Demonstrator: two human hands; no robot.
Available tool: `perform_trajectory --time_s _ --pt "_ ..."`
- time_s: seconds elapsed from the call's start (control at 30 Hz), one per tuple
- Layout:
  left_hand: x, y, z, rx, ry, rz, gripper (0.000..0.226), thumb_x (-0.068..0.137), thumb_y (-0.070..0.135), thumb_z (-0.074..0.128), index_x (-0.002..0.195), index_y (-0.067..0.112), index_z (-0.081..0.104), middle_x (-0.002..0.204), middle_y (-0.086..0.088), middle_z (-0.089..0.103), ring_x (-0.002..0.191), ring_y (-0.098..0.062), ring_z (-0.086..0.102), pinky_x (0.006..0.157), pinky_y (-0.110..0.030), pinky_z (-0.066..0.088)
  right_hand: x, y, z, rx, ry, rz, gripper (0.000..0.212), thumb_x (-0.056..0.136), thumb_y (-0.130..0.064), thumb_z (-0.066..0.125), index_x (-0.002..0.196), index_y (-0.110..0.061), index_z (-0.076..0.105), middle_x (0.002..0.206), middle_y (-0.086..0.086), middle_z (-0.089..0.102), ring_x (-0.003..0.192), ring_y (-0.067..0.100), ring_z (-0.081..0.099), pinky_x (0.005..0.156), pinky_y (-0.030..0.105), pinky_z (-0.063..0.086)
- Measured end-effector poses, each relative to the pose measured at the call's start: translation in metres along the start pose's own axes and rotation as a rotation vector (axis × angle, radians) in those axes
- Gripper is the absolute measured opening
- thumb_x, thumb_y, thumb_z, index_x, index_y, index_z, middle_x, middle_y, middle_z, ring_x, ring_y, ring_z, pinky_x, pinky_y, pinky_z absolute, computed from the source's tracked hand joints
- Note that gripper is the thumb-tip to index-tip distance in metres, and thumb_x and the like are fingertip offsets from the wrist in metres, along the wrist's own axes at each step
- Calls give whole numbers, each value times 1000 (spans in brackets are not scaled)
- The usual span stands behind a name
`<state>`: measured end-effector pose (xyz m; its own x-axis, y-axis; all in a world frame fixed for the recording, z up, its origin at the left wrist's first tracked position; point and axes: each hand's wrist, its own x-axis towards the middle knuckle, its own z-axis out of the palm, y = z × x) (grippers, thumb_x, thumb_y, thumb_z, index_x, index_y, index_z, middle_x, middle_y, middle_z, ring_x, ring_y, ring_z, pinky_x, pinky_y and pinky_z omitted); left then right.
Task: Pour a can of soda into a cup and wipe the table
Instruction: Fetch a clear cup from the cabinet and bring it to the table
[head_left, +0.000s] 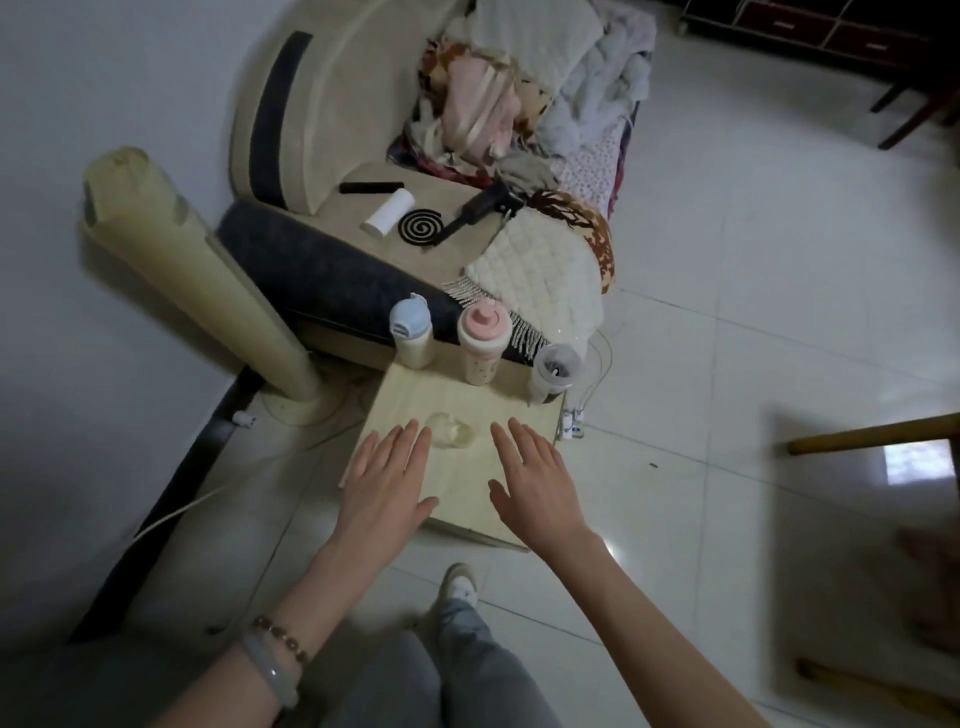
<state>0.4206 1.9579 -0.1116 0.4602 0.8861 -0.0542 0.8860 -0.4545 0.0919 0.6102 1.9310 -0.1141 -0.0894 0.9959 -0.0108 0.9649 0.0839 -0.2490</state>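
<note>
Left hand (387, 480), right hand (535, 483), clear patch (451, 430) indistinct

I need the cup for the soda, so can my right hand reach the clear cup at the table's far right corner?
Probably yes. The right hand is open and empty, only bare table lies between it and the clear cup, and the pink-lidded bottle stands left of that path.

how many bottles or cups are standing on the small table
3, in a row along the table's far edge: a blue-lidded bottle at the left corner, a pink-lidded bottle in the middle, and a translucent grey cup at the right corner. None looks hidden.
</note>
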Motion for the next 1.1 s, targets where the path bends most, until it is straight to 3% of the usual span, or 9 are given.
perform_trajectory --time_s 0.1,0.23,0.33,0.43,0.53,0.63,0.77,0.93,1.1 --pt "28 -18 22 -20 -24 54 89 53 37 87 127 3 52 128 -15 57 115 -29 57 105 -45 36 22 20 21 65 -47 32 73 58 -18 84 124 -3 56 121 22 61 109 36 61 87 45 51" --pt "56 -42 66 -96 -77 115 77 71 39 76 133 4 46 130 -11 57 119 -25 55 110 -37 22 43 43 64 168 -111 118 65 70 -12 77 129 0 52 129 25 55 118 40 54 98 48 43" --pt "70 -53 108 -241 -160 63 76 78 45 67 137 5 41 136 -11 52 124 -25 51 112 -40 27 56 52 103 271 -168 232 61 83 -14 65 139 -5 41 144 19 41 135 34 36 112 38 27" --pt "85 -58 147 -323 -207 30 78 77 40 71 137 3 40 136 -13 51 123 -28 51 110 -39 28 71 56 143 405 -246 345 62 87 -13 60 144 -9 33 150 12 34 139 26 27 114 29 19" --pt "99 -60 183 -418 -223 -2 80 78 39 71 141 6 34 139 -13 47 126 -28 47 108 -35 30 84 57 181 531 -288 450 65 84 -6 58 144 -9 32 149 11 35 138 24 28 111 24 20" --pt "115 -55 216 -594 -261 -156 88 75 37 75 143 9 27 145 -10 40 131 -24 39 108 -36 32 94 60 207 712 -266 629 66 82 -1 57 143 -10 35 146 7 40 135 21 35 108 23 26" --pt "137 -54 252 -732 -269 -315 91 67 32 82 140 12 32 143 -7 40 132 -22 36 107 -39 35 105 67 231 973 -197 824 61 81 8 52 138 -12 43 139 4 49 125 16 46 100 21 36" --pt "149 -54 275 -761 -302 -312 77 67 22 80 134 18 41 135 -2 49 126 -20 43 103 -37 39 112 68 249 1045 -241 782 59 75 12 48 128 -12 55 125 3 61 117 15 54 96 23 45" --pt "151 -50 267 -773 -306 -299 69 67 21 79 127 19 46 125 -1 56 118 -20 50 93 -38 45 112 63 241 1065 -254 809 55 77 13 47 126 -10 57 120 4 64 112 16 57 83 11 45"
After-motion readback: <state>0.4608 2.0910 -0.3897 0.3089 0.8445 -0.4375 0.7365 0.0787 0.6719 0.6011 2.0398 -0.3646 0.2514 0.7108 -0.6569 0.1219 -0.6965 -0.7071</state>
